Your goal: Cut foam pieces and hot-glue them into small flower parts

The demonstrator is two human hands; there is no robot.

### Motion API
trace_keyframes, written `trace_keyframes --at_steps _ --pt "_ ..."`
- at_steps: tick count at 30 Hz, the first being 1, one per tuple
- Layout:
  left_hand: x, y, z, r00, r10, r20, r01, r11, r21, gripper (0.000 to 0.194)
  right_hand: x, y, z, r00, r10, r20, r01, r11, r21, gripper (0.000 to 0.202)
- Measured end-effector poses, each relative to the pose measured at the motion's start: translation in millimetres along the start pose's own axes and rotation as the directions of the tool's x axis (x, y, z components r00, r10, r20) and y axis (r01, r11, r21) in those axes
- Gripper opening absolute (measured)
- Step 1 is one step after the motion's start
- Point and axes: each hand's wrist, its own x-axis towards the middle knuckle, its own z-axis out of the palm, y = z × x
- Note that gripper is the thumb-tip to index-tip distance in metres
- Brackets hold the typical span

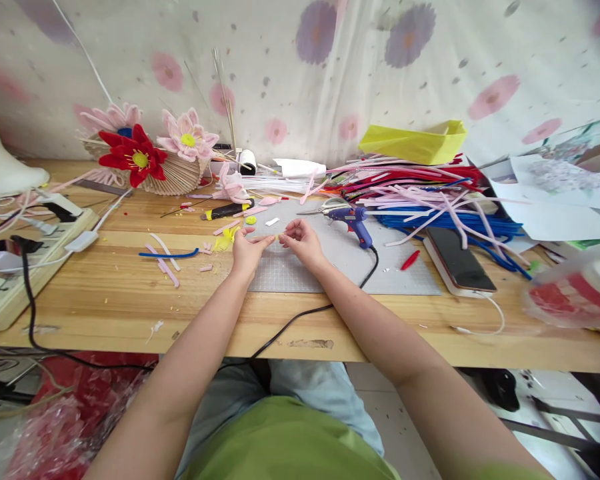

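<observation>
My left hand (247, 253) and my right hand (303, 244) meet above the grey cutting mat (300, 277), fingertips pinched together. Between them shows a tiny yellow piece (279, 237), too small to name in kind. Yellow petal-like scraps (227, 239) lie just left of my left hand. A yellow disc (251, 220) and a white scrap (273, 222) lie beyond the hands. A blue glue gun (353, 223) rests on the mat to the right, beside scissors (325, 207). One red petal-shaped piece (410, 260) lies farther right.
Red and pink pipe-cleaner flowers (139, 160) stand back left. Bundled pipe cleaners (445, 223) fill the back right, near a phone (460, 257). A power strip (35, 267) sits far left, a plastic tub (577, 287) far right. The black cord (293, 327) crosses the table's front edge.
</observation>
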Motion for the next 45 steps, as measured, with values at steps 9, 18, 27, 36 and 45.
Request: trace_keyframes --at_steps 9,18,27,36,45 --pt "-0.1 -2.1 1.7 0.999 0.012 0.031 -0.011 0.999 -0.042 0.057 -1.3 -1.4 2.1 1.0 -0.014 0.026 0.012 0.999 0.053 0.039" --pt "0.6 1.8 -0.2 0.996 -0.029 0.081 0.038 0.994 -0.105 0.059 -3.5 0.0 4.6 0.983 0.031 0.183 -0.051 0.993 0.109 0.047" --pt "1.2 -1.8 -0.3 0.991 -0.011 0.132 0.019 0.998 -0.066 0.057 -2.1 4.7 6.7 0.991 0.056 0.119 -0.06 0.998 0.028 0.047" --pt "-3.2 0.6 0.4 0.987 0.003 0.161 0.008 0.998 -0.068 0.047 -3.0 1.3 4.1 0.987 0.133 0.086 -0.141 0.985 0.097 0.049" --pt "0.1 -2.9 -2.0 0.996 0.075 0.049 -0.074 0.997 -0.031 0.048 -1.9 1.4 3.7 0.994 0.088 0.066 -0.093 0.993 0.07 0.049"
